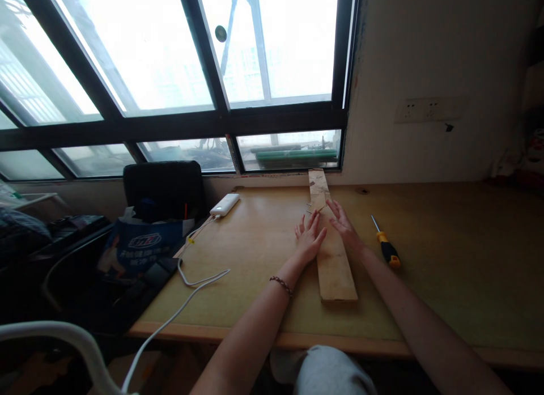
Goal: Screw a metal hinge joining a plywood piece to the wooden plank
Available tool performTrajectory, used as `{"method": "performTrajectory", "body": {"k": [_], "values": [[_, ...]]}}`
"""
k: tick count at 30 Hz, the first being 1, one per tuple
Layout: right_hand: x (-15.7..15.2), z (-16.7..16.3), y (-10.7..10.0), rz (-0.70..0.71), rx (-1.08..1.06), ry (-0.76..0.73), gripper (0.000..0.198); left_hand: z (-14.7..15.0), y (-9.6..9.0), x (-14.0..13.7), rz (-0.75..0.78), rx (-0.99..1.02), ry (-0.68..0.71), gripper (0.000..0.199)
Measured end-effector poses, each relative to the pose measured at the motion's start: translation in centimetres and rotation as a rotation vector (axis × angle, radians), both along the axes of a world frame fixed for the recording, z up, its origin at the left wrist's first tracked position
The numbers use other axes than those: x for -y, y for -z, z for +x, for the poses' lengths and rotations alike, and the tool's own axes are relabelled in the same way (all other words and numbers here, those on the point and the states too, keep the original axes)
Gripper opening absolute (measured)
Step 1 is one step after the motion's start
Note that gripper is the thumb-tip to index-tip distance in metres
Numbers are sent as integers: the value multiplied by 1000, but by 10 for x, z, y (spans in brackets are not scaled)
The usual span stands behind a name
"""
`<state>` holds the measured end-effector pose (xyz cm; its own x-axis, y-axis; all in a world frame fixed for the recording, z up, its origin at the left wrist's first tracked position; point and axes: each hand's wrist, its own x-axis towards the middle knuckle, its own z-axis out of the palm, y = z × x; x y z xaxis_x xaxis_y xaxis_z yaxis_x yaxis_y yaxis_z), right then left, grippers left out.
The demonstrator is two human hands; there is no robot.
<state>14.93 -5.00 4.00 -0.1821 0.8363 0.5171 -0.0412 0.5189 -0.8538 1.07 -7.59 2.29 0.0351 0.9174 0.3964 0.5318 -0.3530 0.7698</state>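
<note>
A long, narrow wooden board (pixel 338 273) lies on the table, pointing away from me toward the window. My left hand (pixel 309 237) rests at the board's left edge with its fingers stretched out and apart. On the other side, my right hand (pixel 342 224) reaches over the right edge, fingers extended, its fingertips close to those of the left. A thin dark line shows on the board between the fingertips; I cannot make out what it is. Small screw-like pieces (pixel 309 207) lie just left of the board. A yellow and black screwdriver (pixel 386 249) lies to the right of my right hand.
A white power bank (pixel 225 204) with a white cable (pixel 191 284) sits at the table's left side. Beyond that edge are a black chair (pixel 164 182) and a blue bag (pixel 142 245). The window and wall border the table (pixel 446 259) at the back.
</note>
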Motion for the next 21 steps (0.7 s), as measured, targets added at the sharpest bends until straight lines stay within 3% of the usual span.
{"method": "performTrajectory", "body": {"k": [8,14,21], "values": [[4,3,8,-26,-43,125,51,2,10,-6,-8,136,-24,56],[1,4,16,-38,-21,179,49,0,18,-9,-83,481,1,56],[-7,7,24,-90,-48,192,50,5,7,-4,-271,888,-19,51]]}}
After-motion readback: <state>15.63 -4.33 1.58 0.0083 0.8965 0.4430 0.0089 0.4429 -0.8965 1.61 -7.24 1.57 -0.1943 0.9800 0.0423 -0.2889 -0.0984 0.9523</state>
